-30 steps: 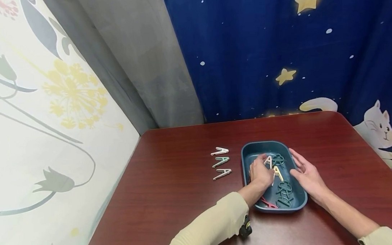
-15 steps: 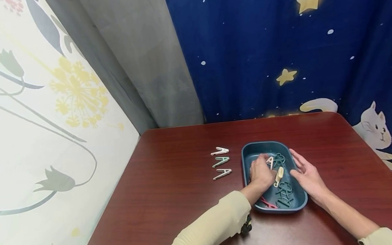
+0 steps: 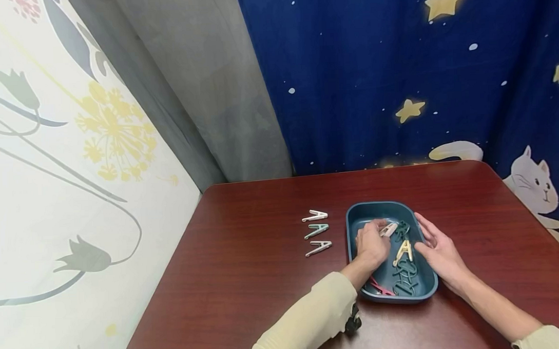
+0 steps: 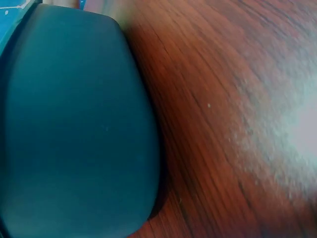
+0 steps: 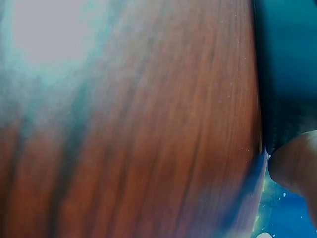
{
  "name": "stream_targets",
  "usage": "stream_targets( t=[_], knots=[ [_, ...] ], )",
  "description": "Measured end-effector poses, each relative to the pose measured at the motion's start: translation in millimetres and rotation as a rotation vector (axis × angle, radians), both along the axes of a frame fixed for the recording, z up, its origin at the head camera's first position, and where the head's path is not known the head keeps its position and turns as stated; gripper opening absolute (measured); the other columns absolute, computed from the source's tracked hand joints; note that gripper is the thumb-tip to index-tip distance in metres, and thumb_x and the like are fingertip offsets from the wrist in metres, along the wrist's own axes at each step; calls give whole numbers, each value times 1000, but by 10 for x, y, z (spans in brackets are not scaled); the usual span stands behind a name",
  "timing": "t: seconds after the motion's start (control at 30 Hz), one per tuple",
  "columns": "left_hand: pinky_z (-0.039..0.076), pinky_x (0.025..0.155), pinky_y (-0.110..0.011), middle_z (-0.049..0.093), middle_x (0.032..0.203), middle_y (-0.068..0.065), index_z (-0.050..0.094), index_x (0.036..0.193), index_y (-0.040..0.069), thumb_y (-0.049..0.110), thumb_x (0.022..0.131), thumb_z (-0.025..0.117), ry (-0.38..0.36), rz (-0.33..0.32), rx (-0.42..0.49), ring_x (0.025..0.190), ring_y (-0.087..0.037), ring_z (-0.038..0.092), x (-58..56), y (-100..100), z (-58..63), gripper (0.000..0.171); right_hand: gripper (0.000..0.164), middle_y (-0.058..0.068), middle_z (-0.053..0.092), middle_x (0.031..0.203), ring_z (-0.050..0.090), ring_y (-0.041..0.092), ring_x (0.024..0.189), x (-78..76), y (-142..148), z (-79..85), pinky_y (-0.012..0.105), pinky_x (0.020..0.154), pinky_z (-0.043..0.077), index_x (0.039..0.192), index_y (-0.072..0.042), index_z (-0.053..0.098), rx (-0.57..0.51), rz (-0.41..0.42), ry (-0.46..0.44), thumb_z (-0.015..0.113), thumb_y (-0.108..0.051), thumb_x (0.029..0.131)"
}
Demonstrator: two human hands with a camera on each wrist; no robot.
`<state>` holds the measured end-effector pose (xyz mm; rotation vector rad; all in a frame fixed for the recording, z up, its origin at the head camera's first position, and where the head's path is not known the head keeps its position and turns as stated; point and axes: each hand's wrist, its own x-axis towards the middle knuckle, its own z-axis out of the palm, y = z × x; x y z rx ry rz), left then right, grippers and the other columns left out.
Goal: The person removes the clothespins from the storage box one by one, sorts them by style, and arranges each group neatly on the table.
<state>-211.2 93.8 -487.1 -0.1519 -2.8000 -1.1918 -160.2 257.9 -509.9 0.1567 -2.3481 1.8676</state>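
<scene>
A deep blue plastic tray (image 3: 350,218) stands on the table, its outer side filling much of the left wrist view. Inside it, my left hand (image 3: 372,243) pinches a white clothespin (image 3: 389,229) between thumb and fingers; the palm hides part of the tray's left side. My right hand (image 3: 439,248) grips the tray's right rim, thumb over the edge and fingers along the outside. A cream-yellow clothespin (image 3: 404,251) lies between the hands. Dark green flower-shaped pieces (image 3: 405,270) lie toward the near end, beside a red clothespin (image 3: 380,287) partly under the left wrist.
Left of the tray, three clothespins lie in a column on the dark red table (image 3: 254,257): a white one (image 3: 315,215), a green one (image 3: 316,230) and a greyish-white one (image 3: 318,247). A blue starry curtain (image 3: 373,89) hangs behind the table's far edge.
The white clothespin at my left fingers has turned and shifted slightly right. The cream-yellow clothespin has rolled over and moved a little right. My right hand stays on the rim.
</scene>
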Motion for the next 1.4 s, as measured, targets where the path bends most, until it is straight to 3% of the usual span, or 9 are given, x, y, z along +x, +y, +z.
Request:
stream_targets(
  t=[0.27, 0.73, 0.87, 0.97, 1.03, 1.1, 1.2, 1.3, 1.4],
  knots=[
    [53, 88, -25, 79, 107, 15, 82, 120, 22, 6, 100, 69, -30, -10, 136, 104, -4, 70, 40, 2, 69, 28, 74, 36, 32, 161, 50, -13, 121, -2, 0, -14, 7, 89, 46, 168, -3, 23, -6, 1, 2, 54, 7, 102],
    [56, 76, -16, 80, 95, 11, 84, 108, 18, 7, 96, 79, -28, -22, 518, 89, 5, 72, 39, -7, 134, 17, 74, 35, 32, 162, 52, -6, 126, -14, -6, -3, 7, 90, 46, 169, -3, 21, -1, 8, -10, 53, 7, 103],
    [57, 70, -17, 80, 89, 10, 85, 103, 16, 10, 92, 85, -20, -34, 590, 82, 6, 73, 41, -33, 181, 13, 74, 34, 31, 163, 52, 16, 138, -9, -13, 8, 6, 91, 44, 169, -4, 20, 22, 0, -30, 53, 6, 104],
    [58, 67, -19, 80, 84, 11, 85, 101, 15, 10, 90, 87, -17, -54, 632, 76, 4, 73, 33, -76, 221, 12, 76, 31, 29, 165, 40, 44, 146, -7, -18, 18, 4, 92, 40, 170, -6, 18, 45, -10, -63, 53, 5, 104],
    [58, 64, -21, 79, 82, 12, 85, 99, 16, 11, 89, 87, -18, -66, 651, 73, 3, 73, 20, -112, 255, 12, 77, 30, 28, 166, 36, 51, 146, -10, -19, 17, 3, 92, 39, 170, -7, 16, 43, -7, -78, 53, 5, 104],
    [59, 65, -22, 79, 81, 12, 85, 99, 17, 10, 89, 87, -14, -78, 671, 71, 2, 74, 0, -150, 303, 12, 76, 30, 29, 166, 40, 45, 146, -12, -17, 14, 4, 92, 39, 170, -7, 16, 42, -7, -76, 53, 4, 104],
    [60, 67, -22, 79, 83, 11, 85, 101, 17, 10, 90, 86, -5, -99, 705, 75, -3, 76, -38, -204, 382, 13, 75, 32, 31, 164, 52, 18, 139, -13, -13, 0, 5, 92, 42, 170, -6, 19, 19, 0, -46, 53, 5, 104],
    [61, 74, -26, 80, 86, 5, 85, 105, 14, 7, 93, 82, 7, -126, 755, 81, -14, 79, -76, -268, 465, 14, 75, 34, 32, 162, 53, -2, 128, -18, -9, -13, 6, 92, 44, 169, -4, 20, -1, 4, -20, 53, 8, 103],
    [62, 77, -29, 81, 90, 1, 83, 110, 10, 4, 96, 78, 25, -143, 787, 86, -19, 80, -110, -340, 529, 16, 76, 32, 32, 163, 52, 4, 133, -23, -5, -12, 6, 92, 44, 169, -5, 21, 3, -2, -20, 54, 8, 102]
  ],
)
